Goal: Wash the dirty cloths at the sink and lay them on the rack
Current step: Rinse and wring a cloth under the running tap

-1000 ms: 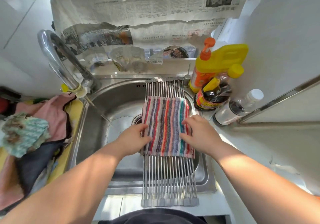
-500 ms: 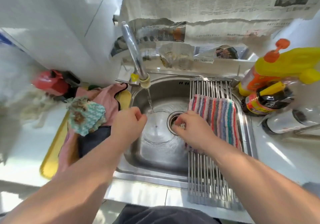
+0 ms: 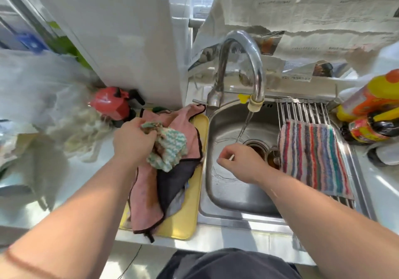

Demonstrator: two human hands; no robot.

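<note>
A striped cloth (image 3: 313,155) lies spread flat on the metal rack (image 3: 302,110) over the right side of the sink (image 3: 228,194). Left of the sink, a yellow tray (image 3: 185,220) carries a pile of cloths: a pink one (image 3: 146,205), a dark one (image 3: 174,181) and, on top, a crumpled green-and-white cloth (image 3: 170,146) with brown stains. My left hand (image 3: 131,142) grips that top cloth. My right hand (image 3: 241,162) hovers over the basin with its fingers loosely curled, holding nothing. Water runs from the tap (image 3: 241,62) into the sink.
A red kettle-like pot (image 3: 112,103) stands behind the tray, with plastic bags (image 3: 43,88) to its left. Bottles, one yellow-and-orange (image 3: 375,97) and one dark (image 3: 371,127), stand right of the rack. Newspaper (image 3: 313,19) covers the back wall.
Both hands left the striped cloth on the rack. My left hand moved left to the tray and took hold of the green-and-white cloth; my right hand moved over the basin.
</note>
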